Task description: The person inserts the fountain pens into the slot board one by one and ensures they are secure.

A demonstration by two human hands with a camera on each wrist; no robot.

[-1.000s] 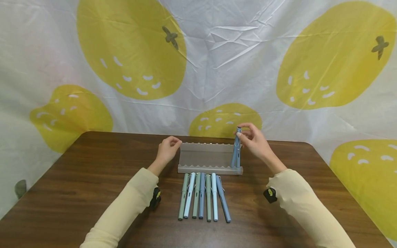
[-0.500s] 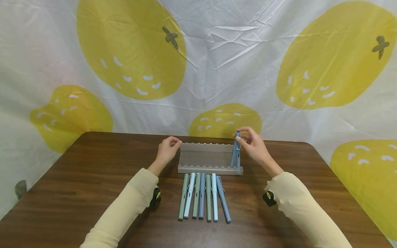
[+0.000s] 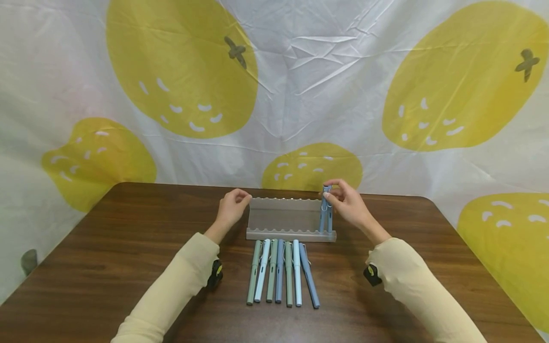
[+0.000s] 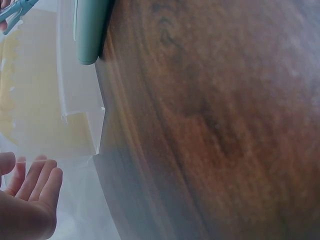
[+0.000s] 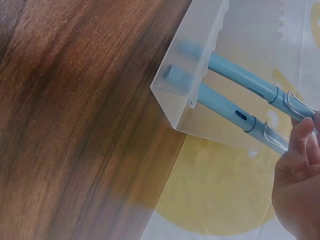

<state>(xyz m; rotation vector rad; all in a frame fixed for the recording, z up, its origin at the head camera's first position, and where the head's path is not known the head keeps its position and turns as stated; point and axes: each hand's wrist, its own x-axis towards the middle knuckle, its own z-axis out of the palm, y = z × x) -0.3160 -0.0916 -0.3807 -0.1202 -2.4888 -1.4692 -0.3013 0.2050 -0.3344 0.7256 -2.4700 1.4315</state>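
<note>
Fingers [image 3: 328, 196] of the right hand [image 3: 349, 205], right of centre in the head view, are bent and pinch the upper part of a blue pen [image 3: 323, 220] between thumb and fingertips. That pen stands nearly upright with a slight tilt, its lower end inside the front ledge of a clear rack [image 3: 289, 235]. Just beside it, at the rack's right end, a second blue pen [image 3: 330, 221] stands in the ledge, the tops of the two close together; the right wrist view shows both lower ends through the frosted ledge.

The left hand [image 3: 231, 207], left of centre, has thumb and forefinger drawn together on the rack's upper left corner, lightly gripping its edge; at the lower left of the left wrist view its other fingers are extended.

The rack, with scalloped edges along its back panel and ledge, sits mid-frame on a brown wood-grain counter [image 3: 128, 267]. Just in front of it, lower centre, lies a row of seven pens [image 3: 279, 271]: three green, two light blue, two darker blue, the rightmost slanting away from its neighbours. Pale yellow sleeves [image 3: 171, 281] enter from the bottom edge. Across the top hangs a white cloth [image 3: 317, 105] printed with yellow fruit.
</note>
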